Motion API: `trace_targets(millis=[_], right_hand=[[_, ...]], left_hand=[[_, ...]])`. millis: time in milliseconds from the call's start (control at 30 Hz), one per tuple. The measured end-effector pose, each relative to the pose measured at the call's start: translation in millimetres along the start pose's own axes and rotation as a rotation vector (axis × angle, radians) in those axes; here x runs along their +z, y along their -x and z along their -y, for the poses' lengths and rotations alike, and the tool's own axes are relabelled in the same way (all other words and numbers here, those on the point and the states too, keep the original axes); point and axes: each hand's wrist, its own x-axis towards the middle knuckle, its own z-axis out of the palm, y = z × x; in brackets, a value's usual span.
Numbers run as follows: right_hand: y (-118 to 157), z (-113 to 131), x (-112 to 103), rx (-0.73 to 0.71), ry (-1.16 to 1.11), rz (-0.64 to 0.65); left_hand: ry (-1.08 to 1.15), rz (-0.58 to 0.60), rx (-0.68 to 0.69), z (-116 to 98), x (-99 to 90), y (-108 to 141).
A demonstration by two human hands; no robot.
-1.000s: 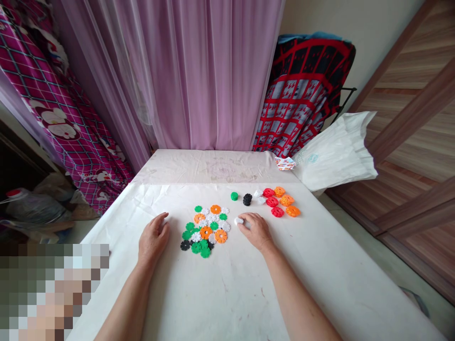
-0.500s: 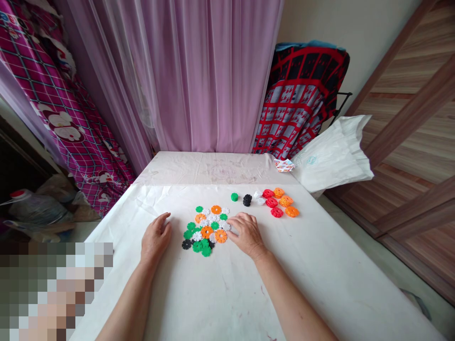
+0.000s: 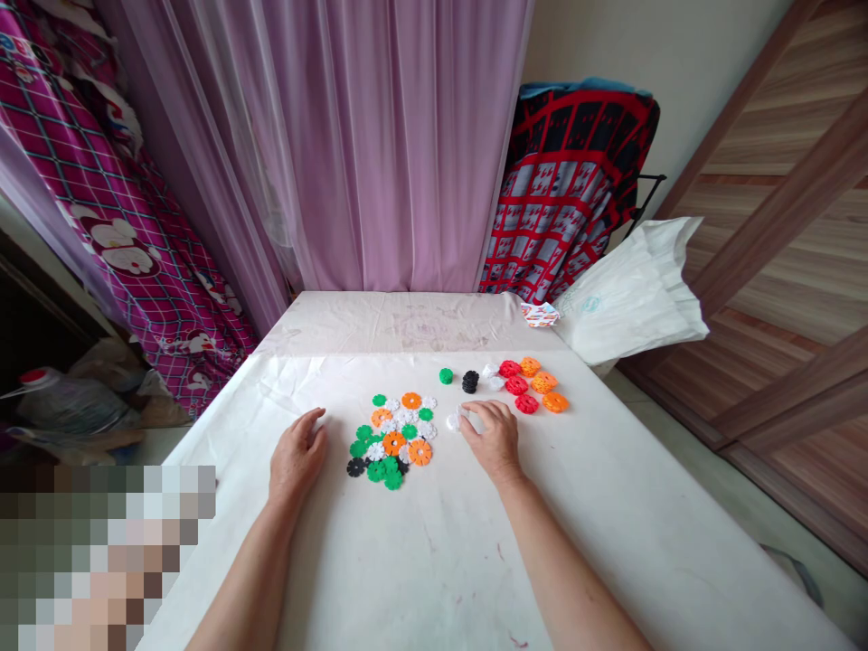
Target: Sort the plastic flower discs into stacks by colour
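A loose pile of notched plastic snowflake discs lies mid-table, with an orange disc (image 3: 394,443), a green disc (image 3: 392,479), a black disc (image 3: 355,467) and a white disc (image 3: 375,451) among several others. My left hand (image 3: 297,457) rests on its side to the left of the pile, thumb apart from the fingers and nothing in it. Right of the pile, my right hand (image 3: 494,436) pinches a white snowflake disc (image 3: 453,422) between thumb and fingertips. Beyond it stand sorted stacks: a green stack (image 3: 446,376), a black stack (image 3: 470,382), white stacks (image 3: 495,383), red stacks (image 3: 516,385) and orange stacks (image 3: 543,383).
A pale cloth covers the table (image 3: 380,579). At its far right are a small patterned paper piece (image 3: 540,314) and a white bag (image 3: 630,294). Purple curtains (image 3: 407,145) hang behind, and a wooden wardrobe (image 3: 779,271) stands at right.
My right hand has moved right, away from the pile toward the stacks, carrying a white snowflake disc. My left hand has stayed put.
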Motion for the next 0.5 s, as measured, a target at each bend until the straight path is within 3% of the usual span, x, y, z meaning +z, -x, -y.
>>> trace_targets(millis=[133,500], right_hand=[[1.4,-8.8,-0.2,-0.009,0.017,0.052],[1.6,-1.9,3.4,-0.053,0.065,0.165]], left_hand=[[0.006,-0.009,0.011,1.7,0.4,-0.5],[0.000,-0.005,0.010,2.7,2.9,-1.1]])
